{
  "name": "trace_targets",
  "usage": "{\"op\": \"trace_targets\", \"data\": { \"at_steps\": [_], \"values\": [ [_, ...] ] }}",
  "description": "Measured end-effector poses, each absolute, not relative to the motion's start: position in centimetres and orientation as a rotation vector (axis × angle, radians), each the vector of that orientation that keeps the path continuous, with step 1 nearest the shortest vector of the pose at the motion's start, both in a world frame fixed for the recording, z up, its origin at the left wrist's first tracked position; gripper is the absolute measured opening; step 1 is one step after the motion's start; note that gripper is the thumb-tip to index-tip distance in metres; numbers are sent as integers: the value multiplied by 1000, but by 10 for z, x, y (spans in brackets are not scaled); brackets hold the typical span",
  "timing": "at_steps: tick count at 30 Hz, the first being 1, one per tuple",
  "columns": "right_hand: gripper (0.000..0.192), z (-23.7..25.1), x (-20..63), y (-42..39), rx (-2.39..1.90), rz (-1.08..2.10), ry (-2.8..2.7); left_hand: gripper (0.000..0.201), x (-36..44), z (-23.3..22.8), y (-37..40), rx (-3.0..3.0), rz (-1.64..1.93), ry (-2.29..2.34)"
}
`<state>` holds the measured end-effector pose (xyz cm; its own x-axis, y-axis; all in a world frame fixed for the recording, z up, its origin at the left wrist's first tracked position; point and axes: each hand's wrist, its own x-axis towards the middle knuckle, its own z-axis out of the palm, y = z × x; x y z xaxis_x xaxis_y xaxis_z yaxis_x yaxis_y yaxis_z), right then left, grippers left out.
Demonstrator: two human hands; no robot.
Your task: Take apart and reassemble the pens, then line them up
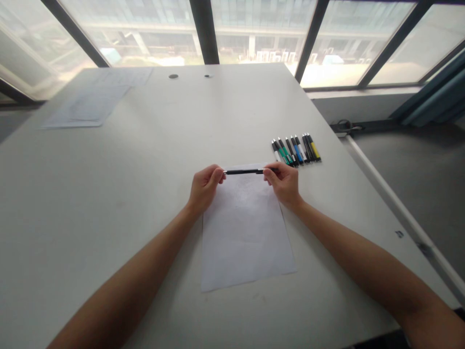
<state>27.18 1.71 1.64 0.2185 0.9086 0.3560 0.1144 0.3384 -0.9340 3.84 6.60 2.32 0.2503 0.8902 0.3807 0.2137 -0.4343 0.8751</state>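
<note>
You hold a slim black pen (pixel 244 171) level between your two hands, just above the far edge of the sheet of paper (pixel 245 232) at the middle of the frame. Your left hand (pixel 204 188) pinches its left tip, fingers closed around the end; your right hand (pixel 285 184) grips the other end, curled tight over it. The pen looks light and stiff, a thin smooth barrel that could roll or slip if you pinch only the tip, so the firmer hold is on the barrel just inside each end. It seems sturdy enough for a twist or pull along its length. A row of pens (pixel 296 150) with coloured barrels lies just right of centre on the pale worktop (pixel 109 194), close beyond your right hand. More sheets (pixel 94 99) rest at the upper left.
</note>
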Motion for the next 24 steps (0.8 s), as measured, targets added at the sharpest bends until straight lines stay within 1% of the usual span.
{"op": "trace_targets", "data": {
  "at_steps": [6,12,19,22,24],
  "values": [
    [31,17,272,17,-1115,741,-1235,38,39,27,64,1840,1208,1062],
    [29,17,271,18,-1109,750,-1210,29,40,26,64,1821,1239,1074],
    [35,20,271,17,-1150,750,-1217,16,41,24,63,1857,1291,1076],
    [35,21,270,17,-1146,758,-1214,17,42,23,62,1830,1302,1046],
    [34,21,270,16,-1138,762,-1205,24,43,23,62,1805,1322,1026]
  ]
}}
